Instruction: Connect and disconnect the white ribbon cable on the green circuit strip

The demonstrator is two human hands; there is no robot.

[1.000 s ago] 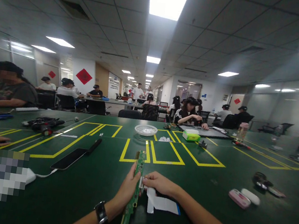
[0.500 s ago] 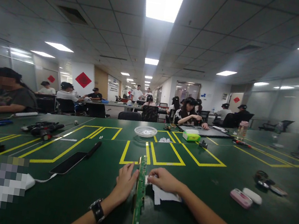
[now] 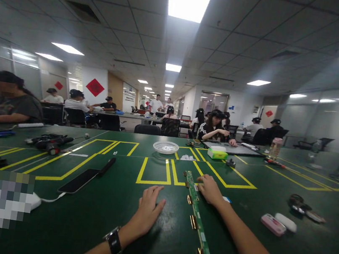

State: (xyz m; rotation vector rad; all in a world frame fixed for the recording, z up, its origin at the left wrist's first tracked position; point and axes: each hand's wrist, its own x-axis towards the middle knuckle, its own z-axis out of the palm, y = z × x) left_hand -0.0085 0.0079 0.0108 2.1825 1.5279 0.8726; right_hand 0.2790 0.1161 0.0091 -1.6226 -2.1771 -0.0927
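Observation:
A long, narrow green circuit board (image 3: 199, 222) lies slantwise before me, its near end to the right. Gold-coloured tabs (image 3: 193, 222) stick out along its left edge. My right hand (image 3: 210, 191) is at the board's far end, with bent fingers gripping its right edge beside a small white part. Under that wrist peeks a blue-and-white scrap (image 3: 226, 199), mostly covered by the arm. To the left of the board, my left hand (image 3: 147, 209) is open, fingers apart and holding nothing. A dark watch is on my left wrist.
Ahead stand a white basket (image 3: 165, 147) and a green tissue pack (image 3: 217, 153). A phone (image 3: 80, 181) and a power drill (image 3: 52, 144) lie left; a pink case (image 3: 273, 225) and keys (image 3: 304, 205) lie right. Yellow tape marks the green table. Other people sit beyond.
The circuit board has swung from upright in line with me to a slant on the right, its gold tabs now showing. My right hand moved right and forward with it; my left hand came off it.

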